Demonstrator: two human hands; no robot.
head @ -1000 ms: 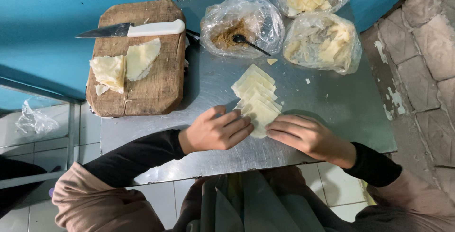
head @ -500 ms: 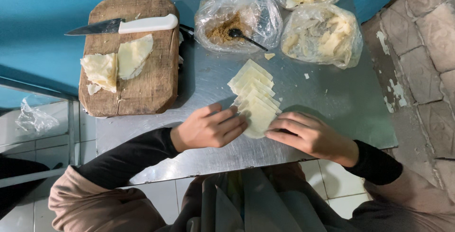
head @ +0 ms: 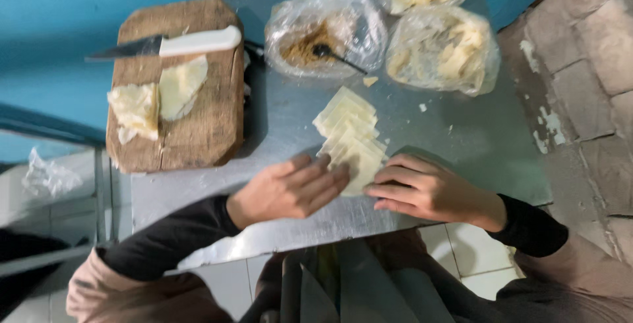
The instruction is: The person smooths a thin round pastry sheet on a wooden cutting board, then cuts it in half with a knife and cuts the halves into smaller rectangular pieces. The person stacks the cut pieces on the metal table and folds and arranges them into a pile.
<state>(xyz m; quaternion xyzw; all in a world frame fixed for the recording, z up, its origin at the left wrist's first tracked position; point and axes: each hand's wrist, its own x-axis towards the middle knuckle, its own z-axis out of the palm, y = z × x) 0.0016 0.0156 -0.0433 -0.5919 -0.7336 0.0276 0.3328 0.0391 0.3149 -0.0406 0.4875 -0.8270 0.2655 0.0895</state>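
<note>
From the head camera, a row of overlapping pale dough squares [head: 349,139] lies in the middle of the metal table [head: 461,145]. The left hand [head: 290,188] rests flat with fingers extended, its fingertips touching the near end of the squares from the left. The right hand [head: 428,188] lies open on their right side, fingertips on the nearest square. Left of the squares sits a wooden cutting board [head: 198,131] bearing a white-handled knife [head: 171,44] and dough pieces [head: 158,95]. Beyond the squares stand three plastic bags [head: 442,52].

Pale yellow dough sheets [head: 349,135]; brown wooden board [head: 198,125]; white-handled knife [head: 198,40]; grey metal table [head: 461,138]; blue wall [head: 66,6].
</note>
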